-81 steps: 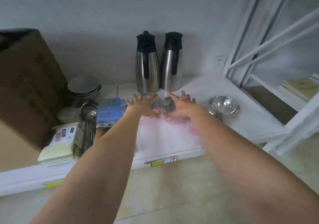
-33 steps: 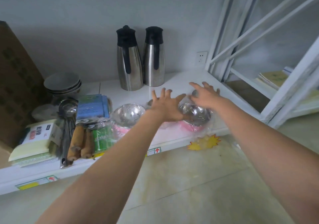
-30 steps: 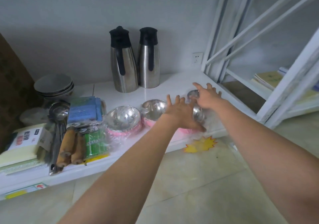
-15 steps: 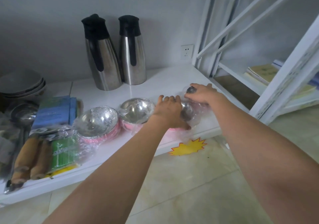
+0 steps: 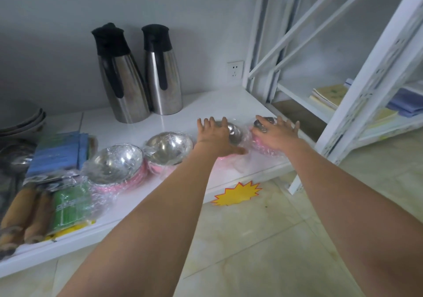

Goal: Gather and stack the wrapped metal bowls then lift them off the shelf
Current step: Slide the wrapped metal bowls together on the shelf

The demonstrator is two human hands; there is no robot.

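Four metal bowls with pink outsides, each in clear wrap, stand in a row on the white shelf (image 5: 229, 100). The leftmost bowl (image 5: 116, 166) and the second bowl (image 5: 168, 147) sit untouched. My left hand (image 5: 215, 136) lies palm down over the third bowl (image 5: 234, 131), thumb round its near side. My right hand (image 5: 277, 132) covers the fourth bowl (image 5: 262, 126) near the shelf's right end, fingers over its far rim. Both hands hide much of their bowls.
Two steel jugs with black tops (image 5: 123, 79) (image 5: 162, 72) stand behind the bowls. Blue packs (image 5: 59, 150), a green pack (image 5: 71, 205) and rolling pins (image 5: 23, 216) fill the left. A white rack post (image 5: 366, 79) rises close to my right hand.
My hands were together over one spot half a second ago; now they are apart, each on its own bowl, with the right-hand bowl further right.
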